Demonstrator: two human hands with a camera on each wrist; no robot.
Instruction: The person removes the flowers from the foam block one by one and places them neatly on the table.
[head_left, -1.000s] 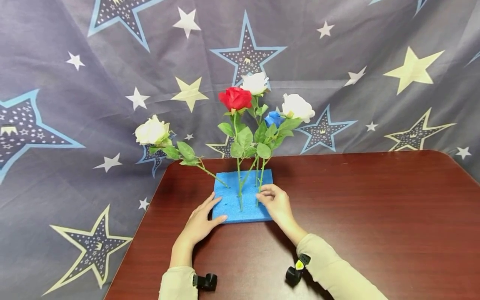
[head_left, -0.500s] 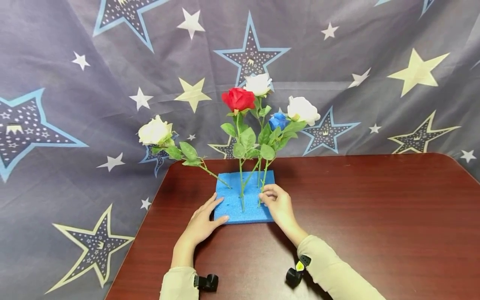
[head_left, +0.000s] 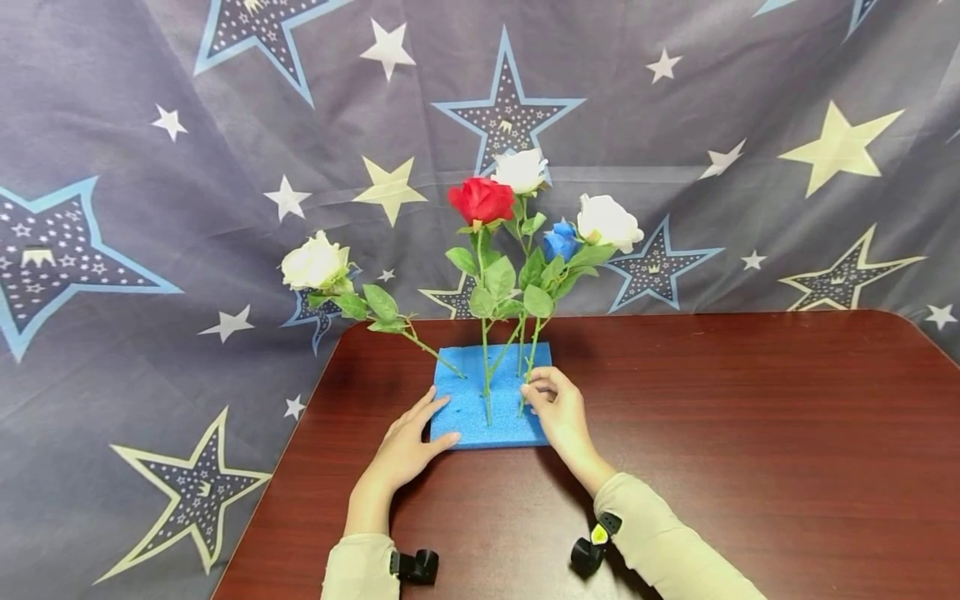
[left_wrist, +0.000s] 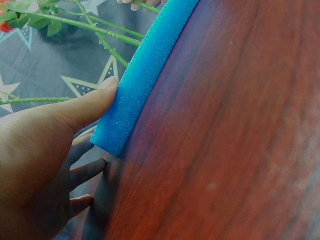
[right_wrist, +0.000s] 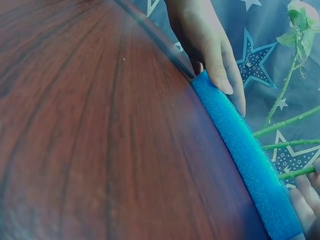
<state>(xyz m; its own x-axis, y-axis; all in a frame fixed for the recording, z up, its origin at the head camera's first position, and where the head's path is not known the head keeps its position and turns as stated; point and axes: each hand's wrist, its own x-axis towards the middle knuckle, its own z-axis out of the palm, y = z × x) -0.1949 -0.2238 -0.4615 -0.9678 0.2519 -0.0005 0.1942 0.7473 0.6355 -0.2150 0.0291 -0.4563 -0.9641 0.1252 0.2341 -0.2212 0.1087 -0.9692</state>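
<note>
A blue foam block (head_left: 501, 435) lies on the table with several artificial roses stuck upright or leaning in it. My left hand (head_left: 408, 450) rests on its left side, thumb on the near top edge and fingers extended along the side. With thumb and fingertips, my right hand (head_left: 558, 412) pinches a green rose stem (head_left: 534, 342) low at the block's right; overlapping leaves hide which bloom it bears. The blooms are a red rose (head_left: 482, 202), a blue rose (head_left: 561, 242), and white roses at the back (head_left: 520, 172), right (head_left: 609, 223) and far left (head_left: 315, 262).
The reddish-brown wooden table (head_left: 735, 433) extends far to the right of the block. Behind it hangs a grey star-patterned cloth (head_left: 660, 142). A black wrist camera (head_left: 587, 556) sits by the right sleeve, another (head_left: 423, 567) by the left.
The whole scene shifts slightly right and down in the head view. Both hands keep their places on the stem and the foam block.
</note>
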